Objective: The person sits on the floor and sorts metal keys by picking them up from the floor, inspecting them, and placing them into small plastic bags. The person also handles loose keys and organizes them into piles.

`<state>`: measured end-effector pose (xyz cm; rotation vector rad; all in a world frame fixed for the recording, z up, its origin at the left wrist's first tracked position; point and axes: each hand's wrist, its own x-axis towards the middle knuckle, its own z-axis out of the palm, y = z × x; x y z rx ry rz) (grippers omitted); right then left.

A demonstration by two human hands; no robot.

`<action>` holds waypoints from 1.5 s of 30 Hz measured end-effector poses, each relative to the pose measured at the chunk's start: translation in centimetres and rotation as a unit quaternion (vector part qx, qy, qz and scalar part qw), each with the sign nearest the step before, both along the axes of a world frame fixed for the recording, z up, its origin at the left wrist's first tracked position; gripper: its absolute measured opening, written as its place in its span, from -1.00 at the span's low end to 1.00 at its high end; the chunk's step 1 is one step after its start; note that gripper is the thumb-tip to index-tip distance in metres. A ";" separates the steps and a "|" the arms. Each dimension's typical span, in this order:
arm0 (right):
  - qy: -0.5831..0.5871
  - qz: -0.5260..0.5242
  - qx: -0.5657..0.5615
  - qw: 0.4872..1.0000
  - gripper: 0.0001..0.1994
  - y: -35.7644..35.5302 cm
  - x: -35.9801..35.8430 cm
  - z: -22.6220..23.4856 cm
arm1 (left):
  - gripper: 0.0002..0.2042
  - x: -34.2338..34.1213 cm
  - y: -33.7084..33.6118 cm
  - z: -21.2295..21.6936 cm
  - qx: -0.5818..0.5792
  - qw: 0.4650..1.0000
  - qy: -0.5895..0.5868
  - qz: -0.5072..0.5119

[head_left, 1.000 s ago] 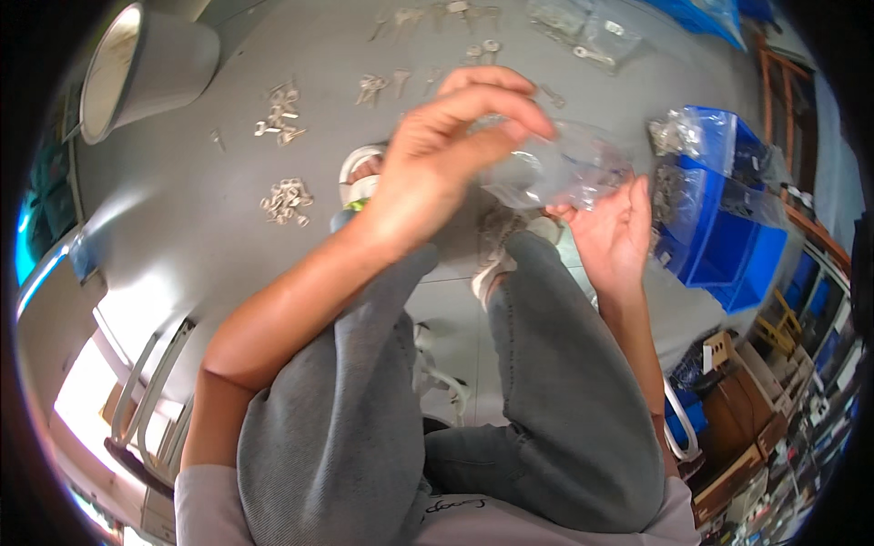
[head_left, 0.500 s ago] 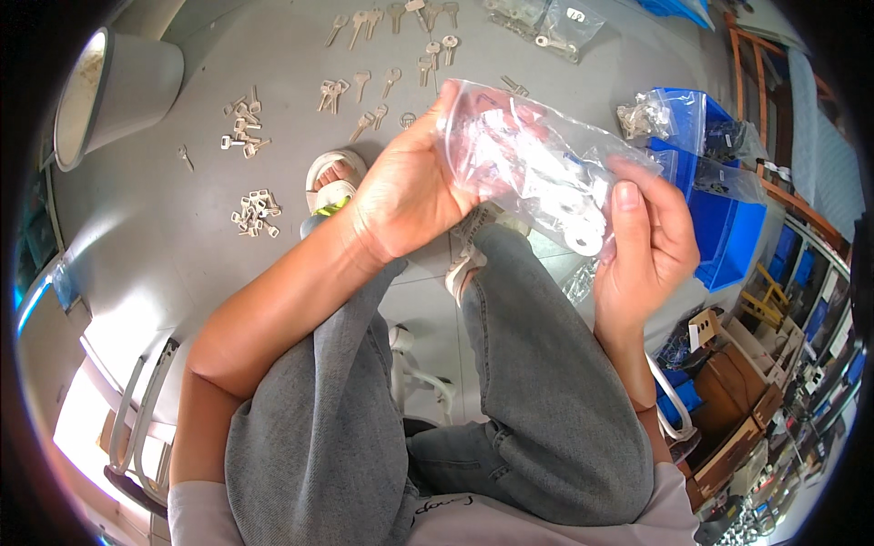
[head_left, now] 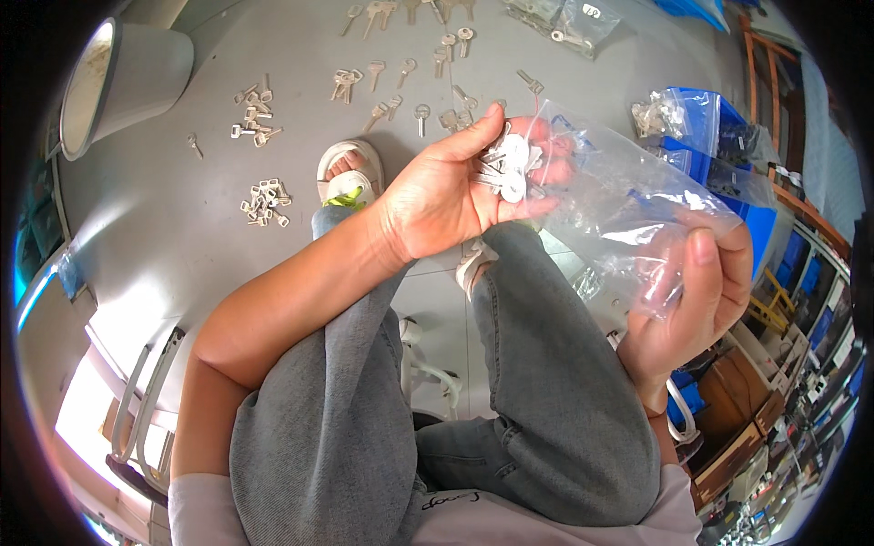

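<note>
My left hand (head_left: 442,196) is palm up, with its thumb and fingers apart, and a little heap of silver keys (head_left: 510,171) sits in it. My right hand (head_left: 696,296) has its thumb and fingers squeezed on the far end of a clear bag (head_left: 605,205). The bag's open end is by my left fingers, and I can see some of them through it. More keys lie on the grey floor, like the small pile (head_left: 266,202) off to my left. Curly dark writing runs across my pale shirt (head_left: 537,523). Up top, another see-through bag (head_left: 542,14) has a white label (head_left: 591,11) with a tiny dark mark.
</note>
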<state>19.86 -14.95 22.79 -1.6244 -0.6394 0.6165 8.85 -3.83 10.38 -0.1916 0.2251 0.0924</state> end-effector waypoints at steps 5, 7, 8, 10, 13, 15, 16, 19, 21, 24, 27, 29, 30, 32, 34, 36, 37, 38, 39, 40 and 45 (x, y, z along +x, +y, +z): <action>0.030 -0.068 0.036 0.997 -0.90 -1.4 2.3 -1.8 | -0.64 -0.4 0.3 -1.1 -0.004 1.000 0.015 0.013; 0.065 -0.100 0.086 0.989 -0.90 -2.2 3.5 -3.1 | -0.65 -0.5 0.4 -1.5 0.018 0.999 0.040 0.008; 0.064 -0.118 0.061 0.989 -0.89 -2.5 4.1 -4.0 | -0.67 -0.8 0.4 -1.7 0.042 0.996 0.076 0.004; 0.096 -0.187 0.039 0.977 -0.89 -2.8 4.9 -5.7 | -0.70 -1.8 0.7 -2.4 0.069 0.990 0.121 -0.001; 0.141 -0.185 0.006 0.973 -0.88 -6.8 5.5 -7.8 | -0.77 -2.2 0.2 -2.4 0.084 0.982 0.170 0.000; 0.186 -0.260 -0.042 0.946 -0.88 -10.7 3.9 -9.3 | -0.80 -2.3 0.1 -2.5 0.092 0.981 0.170 -0.012; 0.196 -0.282 -0.076 0.936 -0.87 -13.2 3.1 -9.9 | -0.80 -2.2 -0.1 -2.6 0.098 0.981 0.165 -0.013; 0.258 -0.374 -0.165 0.876 -0.87 -22.9 -0.9 -11.4 | -0.80 -2.6 -0.5 -3.1 0.092 0.983 0.154 -0.025; 0.295 -0.469 -0.220 0.803 -0.89 -29.3 -4.4 -11.7 | -0.80 -2.7 -0.9 -3.1 0.105 0.981 0.158 -0.045; 0.343 -0.576 -0.210 0.712 -0.91 -36.3 -9.3 -12.9 | -0.77 -4.2 -0.2 -3.3 0.113 0.983 0.125 -0.071; 0.365 -0.652 -0.131 0.652 -0.94 -42.2 -11.8 -15.1 | -0.78 -4.2 -0.2 -2.7 0.117 0.980 0.142 -0.071; 0.394 -0.667 -0.046 0.630 -0.95 -44.7 -12.1 -17.8 | -0.79 -4.5 0.1 -2.1 0.130 0.978 0.153 -0.061; 0.412 -0.670 0.014 0.617 -0.96 -46.3 -12.5 -19.1 | -0.79 -4.2 0.0 -1.8 0.138 0.974 0.167 -0.063; 0.460 -0.711 0.024 0.531 -0.96 -48.9 -14.1 -20.4 | -0.80 -2.9 -1.0 -2.2 0.157 0.970 0.166 -0.087; 0.509 -0.712 0.008 0.484 -0.93 -48.9 -14.0 -22.4 | -0.80 -3.0 -0.9 -2.0 0.165 0.965 0.186 -0.082; 0.543 -0.700 -0.032 0.463 -0.88 -47.5 -13.8 -23.5 | -0.80 -2.9 -0.8 -1.8 0.175 0.963 0.192 -0.079; 0.501 -0.681 -0.133 0.517 -0.86 -46.5 -13.3 -23.7 | -0.80 -2.9 -0.8 -1.8 0.178 0.961 0.194 -0.079; 0.453 -0.650 -0.230 0.565 -0.84 -43.4 -11.5 -22.7 | -0.80 -3.0 -0.7 -1.8 0.175 0.961 0.201 -0.076; 0.393 -0.611 -0.325 0.604 -0.81 -41.9 -9.9 -22.2 | -0.80 -3.1 -0.7 -2.0 0.168 0.961 0.205 -0.073; 0.246 -0.497 -0.446 0.702 -0.78 -42.3 -9.0 -22.9 | -0.81 -3.0 -0.8 -2.1 0.160 0.962 0.207 -0.073; -0.132 -0.201 -0.473 0.848 -0.65 -36.5 -0.4 -28.1 | -0.81 -2.8 -1.0 -2.2 0.184 0.956 0.214 -0.079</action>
